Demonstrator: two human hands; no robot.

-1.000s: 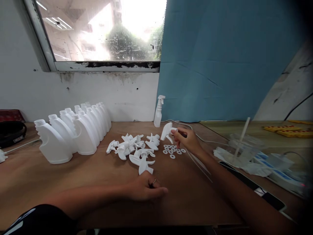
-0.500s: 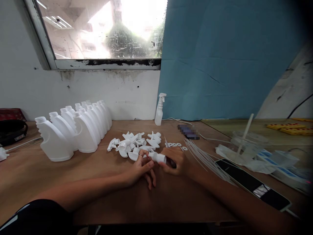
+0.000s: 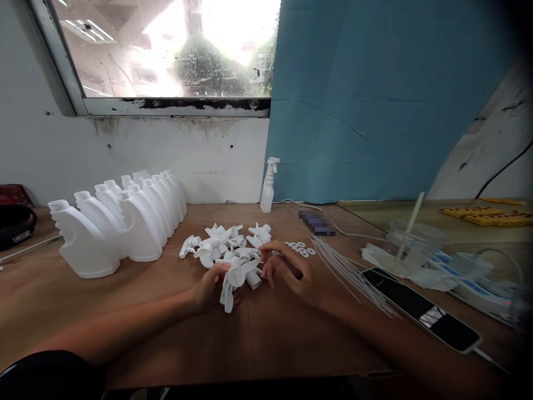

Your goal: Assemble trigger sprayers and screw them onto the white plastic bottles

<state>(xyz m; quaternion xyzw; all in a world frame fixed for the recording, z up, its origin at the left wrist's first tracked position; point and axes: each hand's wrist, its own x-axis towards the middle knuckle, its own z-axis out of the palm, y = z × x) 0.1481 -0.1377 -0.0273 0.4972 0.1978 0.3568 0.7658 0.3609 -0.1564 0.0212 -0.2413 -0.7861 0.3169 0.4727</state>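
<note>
Trigger head (image 3: pixel 235 276) at pile's (image 3: pixel 220 243) 6 o'clock, pinched in left hand (image 3: pixel 207 290); right hand (image 3: pixel 300 287) curled round slim tool (image 3: pixel 297 274), washers (image 3: pixel 300 249) past its 12. Risk: loose pinch lets head twist, tip jabs finger

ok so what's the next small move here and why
Probably bring the right hand to the round end of the spray head: the left hand holds that piece with this end facing the camera, and the right hand is close beside it, apparently with a dark-handled tool.
</note>
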